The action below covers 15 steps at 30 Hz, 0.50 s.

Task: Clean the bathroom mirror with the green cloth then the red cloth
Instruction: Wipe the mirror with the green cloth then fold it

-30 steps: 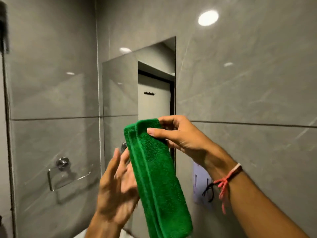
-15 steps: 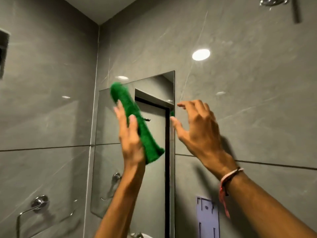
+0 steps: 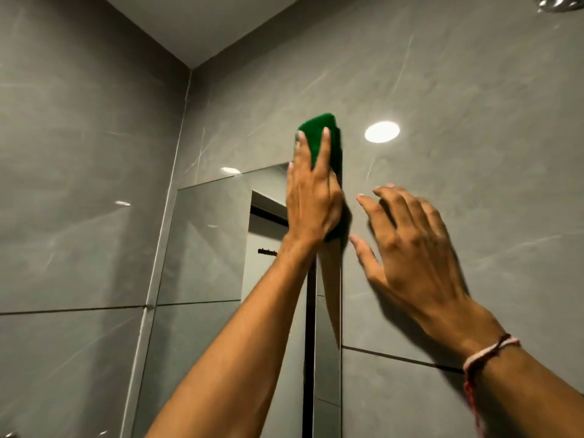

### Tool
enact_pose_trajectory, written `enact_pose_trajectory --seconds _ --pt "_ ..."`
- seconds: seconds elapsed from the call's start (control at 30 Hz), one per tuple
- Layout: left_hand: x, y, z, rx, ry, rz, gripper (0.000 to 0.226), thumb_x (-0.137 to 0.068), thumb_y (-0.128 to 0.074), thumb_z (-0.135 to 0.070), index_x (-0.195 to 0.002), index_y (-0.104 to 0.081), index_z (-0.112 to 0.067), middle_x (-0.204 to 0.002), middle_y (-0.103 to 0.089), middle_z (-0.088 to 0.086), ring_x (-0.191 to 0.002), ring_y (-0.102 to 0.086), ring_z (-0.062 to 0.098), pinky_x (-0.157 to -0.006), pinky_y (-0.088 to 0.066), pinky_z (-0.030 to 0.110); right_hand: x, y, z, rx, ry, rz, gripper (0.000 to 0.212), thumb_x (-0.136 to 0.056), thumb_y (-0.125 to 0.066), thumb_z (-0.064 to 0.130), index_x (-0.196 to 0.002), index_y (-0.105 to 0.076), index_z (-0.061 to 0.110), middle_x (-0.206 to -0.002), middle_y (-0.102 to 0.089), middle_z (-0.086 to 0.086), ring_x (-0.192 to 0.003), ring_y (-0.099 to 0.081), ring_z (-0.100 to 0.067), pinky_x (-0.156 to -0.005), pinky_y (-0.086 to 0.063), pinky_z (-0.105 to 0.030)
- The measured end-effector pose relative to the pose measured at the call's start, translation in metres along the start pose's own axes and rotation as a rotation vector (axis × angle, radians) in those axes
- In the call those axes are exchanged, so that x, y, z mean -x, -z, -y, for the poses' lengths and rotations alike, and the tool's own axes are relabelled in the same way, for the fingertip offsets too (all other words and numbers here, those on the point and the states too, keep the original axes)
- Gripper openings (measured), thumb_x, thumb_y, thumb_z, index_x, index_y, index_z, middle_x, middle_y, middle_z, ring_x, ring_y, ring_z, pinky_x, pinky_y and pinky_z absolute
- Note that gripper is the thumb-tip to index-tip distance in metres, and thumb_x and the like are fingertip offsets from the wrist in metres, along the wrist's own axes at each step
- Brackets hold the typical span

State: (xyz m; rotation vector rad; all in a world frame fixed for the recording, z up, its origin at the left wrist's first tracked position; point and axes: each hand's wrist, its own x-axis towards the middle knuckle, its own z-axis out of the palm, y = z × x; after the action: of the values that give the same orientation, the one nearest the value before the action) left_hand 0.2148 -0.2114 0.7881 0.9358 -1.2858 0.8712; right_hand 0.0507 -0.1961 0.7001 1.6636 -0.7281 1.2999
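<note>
A frameless bathroom mirror (image 3: 205, 248) hangs on the grey tiled wall, seen from below at a slant. My left hand (image 3: 311, 200) presses a folded green cloth (image 3: 322, 134) flat against the mirror's top right corner; the cloth sticks out above my fingers and over the mirror's top edge. Most of the cloth is hidden under my palm. My right hand (image 3: 410, 248) hovers with fingers spread in front of the tile just right of the mirror's edge, holding nothing. No red cloth is in view.
Grey tiled walls (image 3: 79, 184) meet in a corner left of the mirror. A shower head (image 3: 559, 3) shows at the top right. The tile reflects a round ceiling light (image 3: 381, 131). A thread bracelet (image 3: 486, 355) is on my right wrist.
My left hand took the green cloth from my right hand, lifted it to the mirror and slid it up to the top right corner. My right hand let go. The view tilted upward.
</note>
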Motion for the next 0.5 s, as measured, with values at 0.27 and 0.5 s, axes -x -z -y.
enact_pose_trajectory --seconds 0.27,0.5 --pt "0.012 0.091 0.259 -0.176 0.614 -0.119 0.061 -0.099 -0.038 -0.005 -0.156 -0.021 0.004 -0.167 -0.018 0.026 -0.155 -0.021 0.039 -0.129 -0.018 0.045 -0.002 -0.022 0.006 0.111 0.044 0.031 0.083 -0.098 -0.028 0.070 -0.158 -0.038 0.013 -0.161 -0.042 -0.021 -0.151 -0.039 -0.036 -0.125 -0.032 -0.054" --pt "0.180 0.108 0.340 -0.109 0.744 -0.219 0.058 -0.103 -0.033 -0.021 -0.158 -0.024 -0.004 -0.169 -0.021 0.016 -0.157 -0.021 0.029 -0.129 -0.016 0.042 -0.013 -0.034 0.010 0.119 0.066 -0.008 0.098 -0.091 -0.019 0.084 -0.159 -0.032 0.014 -0.162 -0.036 -0.021 -0.153 -0.033 -0.037 -0.126 -0.025 -0.055"
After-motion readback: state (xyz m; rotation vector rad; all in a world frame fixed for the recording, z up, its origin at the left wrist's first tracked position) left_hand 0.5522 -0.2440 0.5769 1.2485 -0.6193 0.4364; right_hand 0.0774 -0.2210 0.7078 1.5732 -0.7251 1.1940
